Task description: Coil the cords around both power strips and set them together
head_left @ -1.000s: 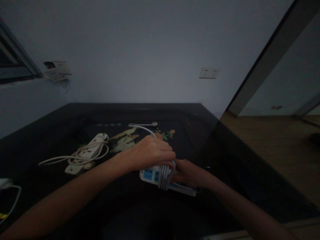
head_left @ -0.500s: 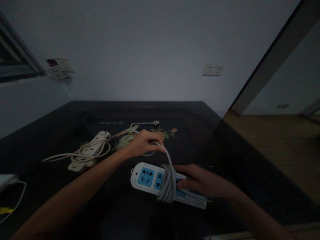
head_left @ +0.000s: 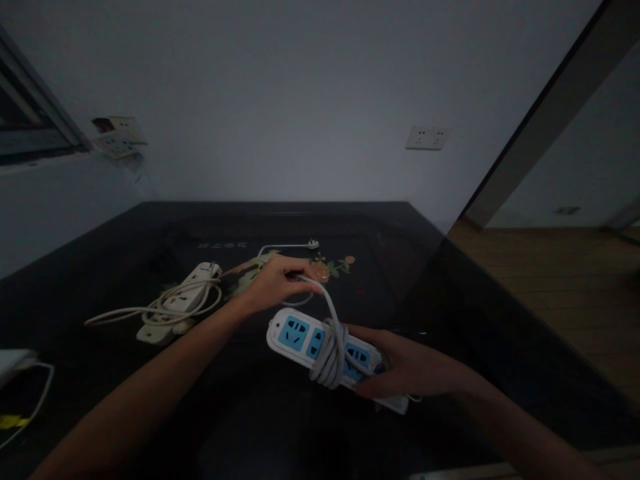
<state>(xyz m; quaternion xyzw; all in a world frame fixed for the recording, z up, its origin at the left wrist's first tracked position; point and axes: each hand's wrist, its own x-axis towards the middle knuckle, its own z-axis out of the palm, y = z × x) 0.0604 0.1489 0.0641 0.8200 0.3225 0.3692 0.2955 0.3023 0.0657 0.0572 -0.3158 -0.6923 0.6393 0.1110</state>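
A white power strip [head_left: 274, 333] with blue socket faces is tilted above the dark table, its left end higher. My right hand [head_left: 400, 363] grips its right part, thumb in front and fingers behind. Several turns of grey-white cord [head_left: 327, 363] wrap around the strip's middle. My left hand [head_left: 283, 283] pinches the cord above the strip, pulling a length up from the coil. Beyond that hand the free cord runs back over the table to a plug [head_left: 313, 244].
A second white power strip [head_left: 187, 297] with loosely looped cord lies to the left on the black table [head_left: 400, 267]. A white device [head_left: 15, 360] with a cable sits at the far left edge. Wall sockets [head_left: 427, 137] are above the table; wooden floor [head_left: 560, 280] lies to the right.
My right hand has shifted its grip on the power strip, thumb now lower, showing more blue sockets. The strip's left end has risen, and my left hand has moved slightly left and up.
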